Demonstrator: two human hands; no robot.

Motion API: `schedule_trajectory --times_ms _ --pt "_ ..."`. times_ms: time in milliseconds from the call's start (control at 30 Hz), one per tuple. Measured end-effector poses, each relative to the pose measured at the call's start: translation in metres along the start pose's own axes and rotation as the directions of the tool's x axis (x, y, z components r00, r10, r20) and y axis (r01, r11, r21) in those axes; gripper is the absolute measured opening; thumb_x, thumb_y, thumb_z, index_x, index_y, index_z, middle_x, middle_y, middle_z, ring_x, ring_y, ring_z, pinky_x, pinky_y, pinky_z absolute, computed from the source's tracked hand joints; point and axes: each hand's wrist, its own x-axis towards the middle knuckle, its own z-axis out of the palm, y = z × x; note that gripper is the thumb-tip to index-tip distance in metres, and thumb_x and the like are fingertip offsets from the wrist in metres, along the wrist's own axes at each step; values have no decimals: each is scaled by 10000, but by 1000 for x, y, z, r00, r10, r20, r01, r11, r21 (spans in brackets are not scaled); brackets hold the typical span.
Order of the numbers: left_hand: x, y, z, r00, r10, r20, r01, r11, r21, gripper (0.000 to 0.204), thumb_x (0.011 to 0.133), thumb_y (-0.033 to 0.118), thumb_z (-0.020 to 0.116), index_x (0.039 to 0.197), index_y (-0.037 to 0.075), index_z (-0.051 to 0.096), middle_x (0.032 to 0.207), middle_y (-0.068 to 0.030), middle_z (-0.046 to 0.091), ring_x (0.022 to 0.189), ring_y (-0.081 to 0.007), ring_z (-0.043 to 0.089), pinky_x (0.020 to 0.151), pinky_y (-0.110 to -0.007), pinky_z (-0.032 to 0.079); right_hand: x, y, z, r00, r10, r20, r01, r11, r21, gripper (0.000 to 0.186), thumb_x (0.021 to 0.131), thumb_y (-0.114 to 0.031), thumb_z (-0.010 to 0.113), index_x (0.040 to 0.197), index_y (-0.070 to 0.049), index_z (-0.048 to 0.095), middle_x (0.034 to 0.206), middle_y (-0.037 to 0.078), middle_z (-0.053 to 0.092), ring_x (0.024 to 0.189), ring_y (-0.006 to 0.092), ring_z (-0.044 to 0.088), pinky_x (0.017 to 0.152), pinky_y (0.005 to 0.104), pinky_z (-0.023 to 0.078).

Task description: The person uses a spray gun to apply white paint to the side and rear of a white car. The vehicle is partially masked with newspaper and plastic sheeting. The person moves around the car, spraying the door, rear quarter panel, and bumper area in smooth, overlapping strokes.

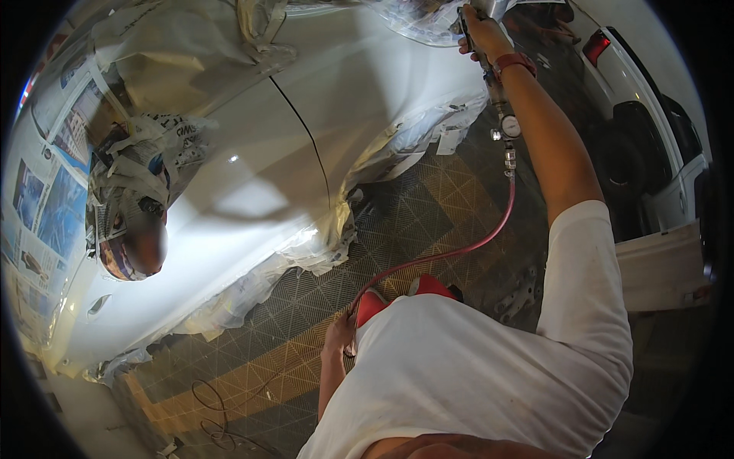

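Observation:
At the top right, my right hand (487, 37) is wrapped round the handle of a paint spray gun (491, 8), whose upper part is cut off by the picture's edge. Below its grip hangs a round pressure gauge (510, 126) with metal fittings. From there a red air hose (459, 250) curves down to my left hand (339, 335), which is closed on it beside my waist. The light-coloured car side (260, 145) lies in front and to the left, with the gun near its far end.
Newspaper (46, 195) and paper masking (168, 61) cover the car's windows and mirror; plastic sheeting (413, 141) lines its lower edge. A white vehicle (642, 84) with a red tail light stands at the right. Hose loops (218, 413) lie on the patterned floor (306, 344).

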Motion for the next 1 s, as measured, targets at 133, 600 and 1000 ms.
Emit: schedule_trajectory --times_ms 133,600,1000 --pt "3 -8 8 998 66 -22 -67 998 -2 512 1040 482 458 1319 86 625 1141 -282 704 1094 -485 659 918 -559 518 -4 10 5 1000 -11 -2 11 999 -40 671 993 -653 511 1038 5 635 777 113 693 548 170 648 444 311 509" --pt "-4 -21 27 999 -36 -26 34 997 -68 423 1072 410 474 1282 82 639 1087 -266 712 1036 -457 678 856 -543 520 -162 -88 94 756 -259 600 73 946 316 620 1028 -648 474 1068 -49 627 795 83 720 653 160 726 412 272 470" --pt "24 58 80 996 -82 -47 86 992 94 441 1066 405 462 1365 120 616 1123 -254 715 1066 -457 674 874 -554 523 -31 39 -30 924 -92 370 10 976 218 578 1027 -619 495 1170 -63 555 766 71 680 611 139 688 412 264 437"
